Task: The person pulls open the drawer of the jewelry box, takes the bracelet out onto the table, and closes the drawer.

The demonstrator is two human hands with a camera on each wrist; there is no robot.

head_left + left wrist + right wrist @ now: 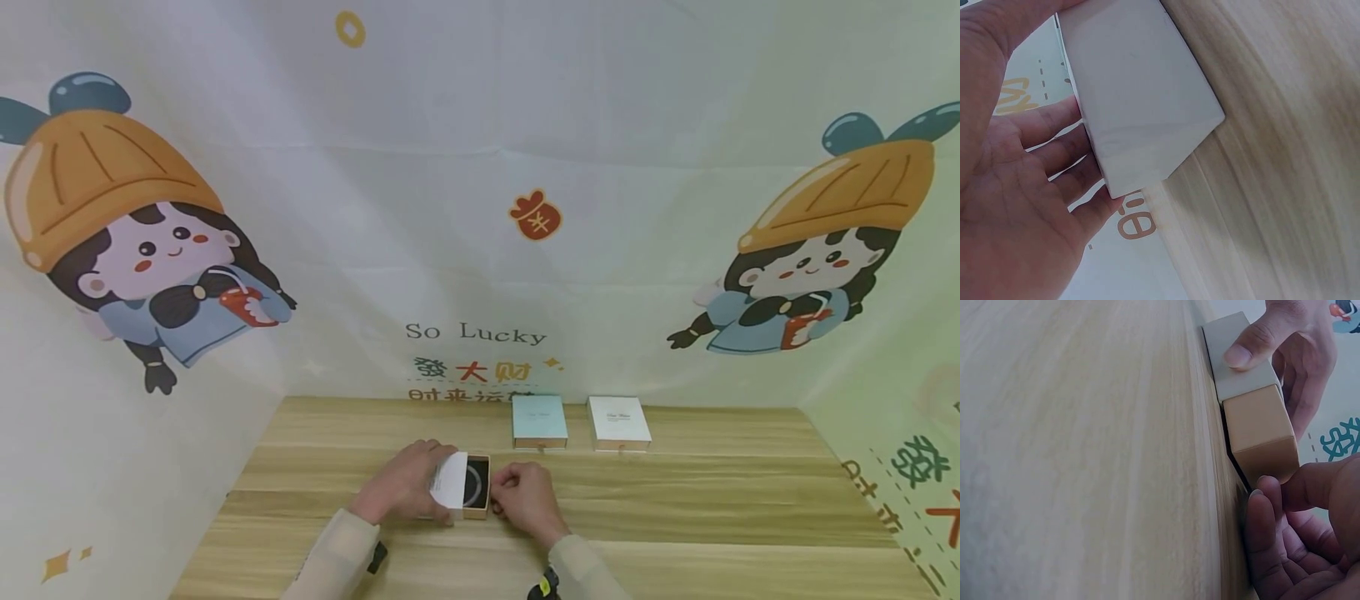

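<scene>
A small white slide-out gift box (452, 482) lies on the wooden table, its tan drawer (477, 510) partly out to the right. Inside the drawer, a ring-shaped bracelet (471, 484) rests on black padding. My left hand (411, 482) grips the white sleeve (1141, 75) between thumb and fingers. At the drawer's outer end, my right hand (527, 498) pinches with thumb and forefinger. In the right wrist view its fingertips (1262, 506) meet at the drawer's end face; whatever lies between them is hidden.
Behind the hands, near the table's back edge, stand a light blue box (539, 421) and another white box (618, 422), side by side. A printed cloth (450, 208) hangs behind the wooden table (712, 500) and along both sides.
</scene>
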